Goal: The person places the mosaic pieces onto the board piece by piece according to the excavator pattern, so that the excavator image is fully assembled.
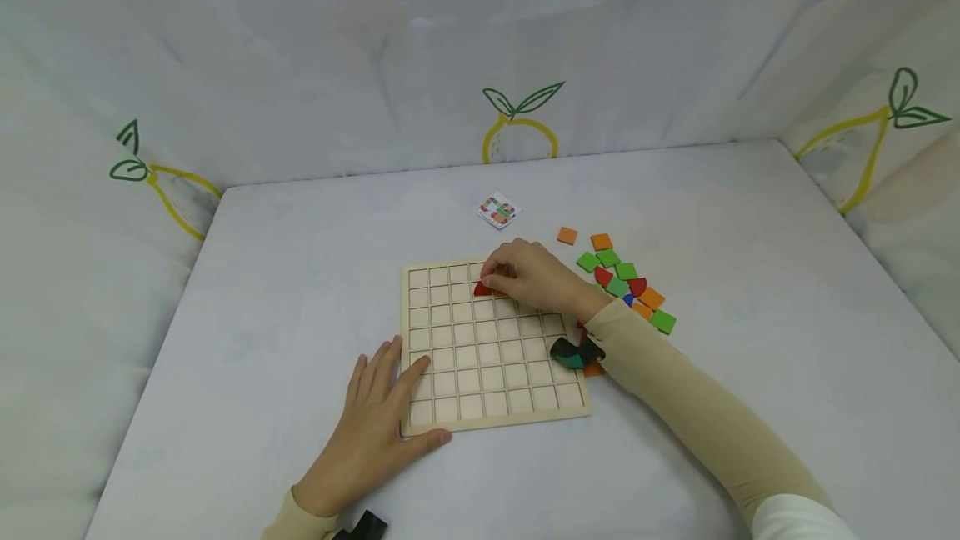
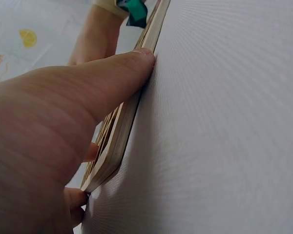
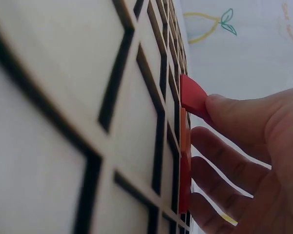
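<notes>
A light wooden grid board (image 1: 495,422) lies flat on the white-covered table. My right hand (image 1: 536,277) is over its far part and pinches a red round-edged tile (image 3: 194,96), which tilts up from the board in the right wrist view. Beside that tile, an orange tile (image 3: 185,136) and another red tile (image 3: 184,185) sit on the grid under the curled fingers. At the board's near left corner rests my left hand (image 1: 367,432), fingers spread along the left side and thumb (image 2: 122,73) against the near edge.
Loose green tiles (image 1: 626,272), orange tiles (image 1: 651,298) and red tiles (image 1: 637,287) lie scattered right of the board, partly behind my right forearm. A small patterned card (image 1: 498,210) lies beyond the board. A white curtain (image 1: 300,65) with lemon drawings stands behind the table.
</notes>
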Available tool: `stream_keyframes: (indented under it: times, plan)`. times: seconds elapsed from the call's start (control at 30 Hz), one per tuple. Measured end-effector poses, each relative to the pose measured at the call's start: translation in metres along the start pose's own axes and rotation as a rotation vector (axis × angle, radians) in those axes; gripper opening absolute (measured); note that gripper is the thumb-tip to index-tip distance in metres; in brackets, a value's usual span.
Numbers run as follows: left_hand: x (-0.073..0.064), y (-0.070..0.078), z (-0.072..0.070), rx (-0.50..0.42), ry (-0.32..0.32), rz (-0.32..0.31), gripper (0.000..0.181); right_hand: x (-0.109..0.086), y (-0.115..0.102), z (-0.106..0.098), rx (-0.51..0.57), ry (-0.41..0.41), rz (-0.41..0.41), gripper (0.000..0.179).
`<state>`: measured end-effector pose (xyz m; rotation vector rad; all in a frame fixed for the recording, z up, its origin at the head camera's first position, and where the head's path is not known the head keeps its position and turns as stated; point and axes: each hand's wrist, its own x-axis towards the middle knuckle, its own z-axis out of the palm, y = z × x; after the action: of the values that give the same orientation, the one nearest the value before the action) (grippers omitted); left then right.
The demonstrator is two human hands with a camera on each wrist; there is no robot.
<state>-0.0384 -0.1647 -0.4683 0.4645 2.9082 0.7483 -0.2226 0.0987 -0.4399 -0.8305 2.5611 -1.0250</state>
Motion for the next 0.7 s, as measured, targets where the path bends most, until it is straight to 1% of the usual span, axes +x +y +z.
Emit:
stream_keyframes:
  times: [0.07,0.2,0.3,0.47,0.6,0.7]
  plan:
    - [0.000,0.000,0.000,0.003,-0.002,0.000,0.095,0.000,0.000,0.001,-0.035,-0.003,-0.019,0.010]
    - [0.000,0.001,-0.001,0.003,-0.003,0.002,0.094,-0.001,-0.001,0.002,-0.163,-0.010,-0.063,0.013]
    - [0.000,0.001,-0.001,0.000,-0.001,0.005,0.094,-0.001,-0.006,0.002,-0.243,-0.018,-0.074,0.016]
    - [0.000,0.000,-0.002,0.002,-0.002,0.005,0.094,-0.004,-0.015,0.004,-0.321,-0.035,-0.073,0.019]
    - [0.000,0.001,-0.001,-0.007,-0.003,-0.001,0.094,-0.008,-0.020,0.004,-0.366,-0.027,-0.089,0.019]
    - [-0.001,0.001,-0.001,-0.011,-0.003,-0.005,0.094,-0.011,-0.022,0.004,-0.397,-0.039,-0.100,0.021]
